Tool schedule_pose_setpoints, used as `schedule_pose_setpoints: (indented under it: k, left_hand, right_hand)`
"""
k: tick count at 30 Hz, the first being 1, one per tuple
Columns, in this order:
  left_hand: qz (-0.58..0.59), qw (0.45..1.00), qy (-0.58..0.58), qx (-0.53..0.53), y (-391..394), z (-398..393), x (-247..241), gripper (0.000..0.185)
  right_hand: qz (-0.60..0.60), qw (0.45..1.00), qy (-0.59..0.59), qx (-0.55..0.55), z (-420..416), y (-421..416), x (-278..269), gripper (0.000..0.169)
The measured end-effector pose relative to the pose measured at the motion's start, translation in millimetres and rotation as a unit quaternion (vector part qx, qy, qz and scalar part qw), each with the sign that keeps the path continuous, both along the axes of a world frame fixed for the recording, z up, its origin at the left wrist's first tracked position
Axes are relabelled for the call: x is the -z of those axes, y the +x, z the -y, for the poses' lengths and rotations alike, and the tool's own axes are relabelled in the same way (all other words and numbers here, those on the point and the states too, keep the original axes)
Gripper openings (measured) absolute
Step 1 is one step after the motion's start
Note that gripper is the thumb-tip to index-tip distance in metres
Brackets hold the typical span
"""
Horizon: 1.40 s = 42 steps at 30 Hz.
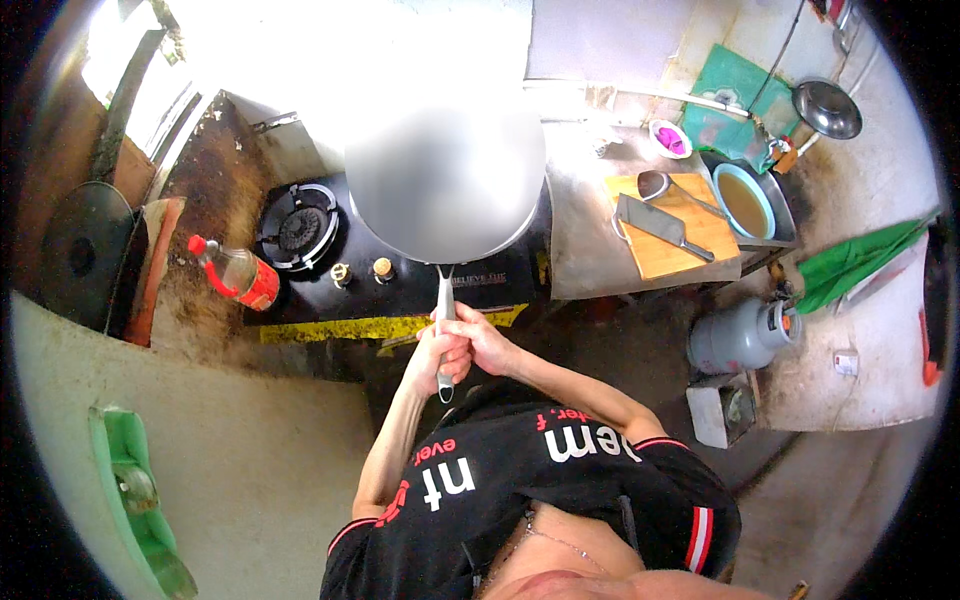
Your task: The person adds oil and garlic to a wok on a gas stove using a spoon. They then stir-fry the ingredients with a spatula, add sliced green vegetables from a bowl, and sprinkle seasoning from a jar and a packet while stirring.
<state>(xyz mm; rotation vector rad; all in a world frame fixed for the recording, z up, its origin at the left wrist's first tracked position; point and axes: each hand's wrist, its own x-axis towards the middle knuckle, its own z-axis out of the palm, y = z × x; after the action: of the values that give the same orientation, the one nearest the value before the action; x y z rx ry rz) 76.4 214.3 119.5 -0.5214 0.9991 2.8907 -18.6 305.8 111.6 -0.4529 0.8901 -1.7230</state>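
Note:
A large grey wok-like pan (pixel 450 195) is directly in front of me, over the black gas stove (pixel 495 283). Bright light washes out its far edge. Its long metal handle (pixel 445 289) points towards my body. My left hand (pixel 433 358) is wrapped around the lower part of this handle. Higher up, my right hand (pixel 481 341) also grips it, with fingers overlapping those of the left. Left of the pan, a round burner (pixel 301 225) with a pale ring is exposed. Whatever lies beneath the pan is hidden.
A bottle with a red cap (pixel 238 274) stands left of the burner. On the right, a wooden cutting board (pixel 660 255) bears a cleaver (pixel 656 221) and a ladle (pixel 675 187). Beyond is a basin of cloudy water (pixel 742 199). A gas cylinder (pixel 735 337) stands lower right.

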Motion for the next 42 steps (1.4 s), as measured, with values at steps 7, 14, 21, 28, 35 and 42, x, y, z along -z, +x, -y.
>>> schedule_pose_setpoints:
  k: [7,14,21,28,35,42]
  left_hand:
    - [-0.118,0.991,0.056,-0.026,-49,21,13,0.024]
    - [-0.093,0.992,0.071,-0.041,-18,-8,-13,0.025]
    - [-0.09,0.996,0.022,0.003,-60,13,-2,0.025]
    - [-0.025,0.999,-0.03,0.007,-41,28,-31,0.023]
    - [0.096,0.987,-0.126,-0.006,15,13,-39,0.011]
    - [0.027,0.989,-0.134,-0.049,61,1,-50,0.027]
  right_hand:
    - [-0.088,0.99,0.093,0.059,31,-45,-21,0.018]
    - [-0.129,0.974,0.11,0.152,11,-16,-23,0.014]
    - [-0.033,0.995,0.071,0.069,14,-53,-21,0.02]
    - [0.026,0.998,0.061,0.015,22,-36,-36,0.022]
    - [0.037,0.998,-0.043,-0.024,12,12,-10,0.025]
    - [-0.028,0.996,-0.046,-0.077,19,43,-2,0.024]
